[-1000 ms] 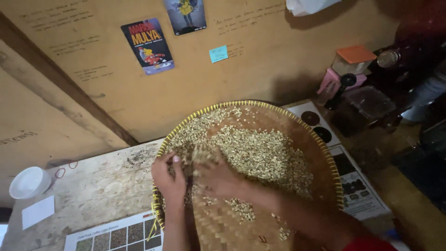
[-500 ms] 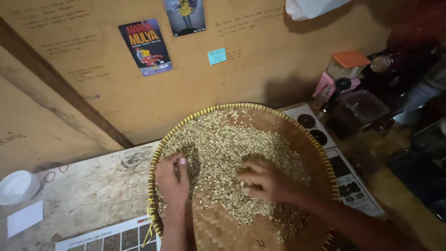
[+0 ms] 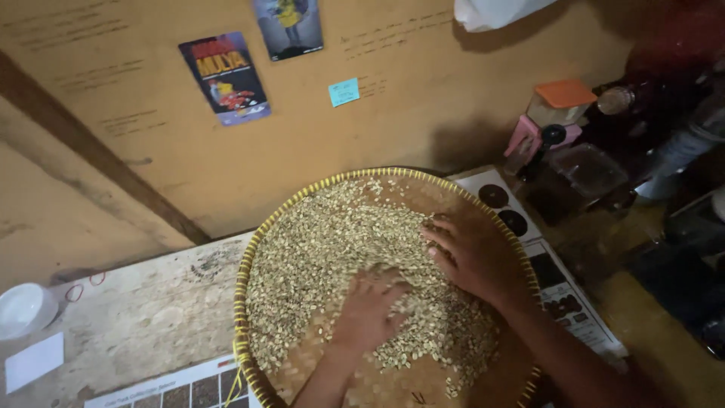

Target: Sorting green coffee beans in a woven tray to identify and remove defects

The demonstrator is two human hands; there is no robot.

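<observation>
A round woven tray (image 3: 249, 261) with a yellow rim rests on a wooden table and holds a spread layer of pale green beans (image 3: 325, 234). My left hand (image 3: 368, 313) lies flat on the beans near the tray's middle, fingers apart, palm down. Further right, my right hand (image 3: 472, 255) presses palm down on the beans by the tray's right side, fingers spread. Neither hand grips anything. Bare woven bottom shows at the tray's near edge.
A white bowl (image 3: 23, 310) and a white card (image 3: 34, 361) sit at the table's left. Printed charts lie at the front (image 3: 174, 385) and right (image 3: 563, 291). A pink device with an orange-lidded box (image 3: 555, 113) stands at the back right, against the wall.
My left hand moved from the tray's left rim to its middle. My right hand slid from the middle to the right side. The beans are spread more widely.
</observation>
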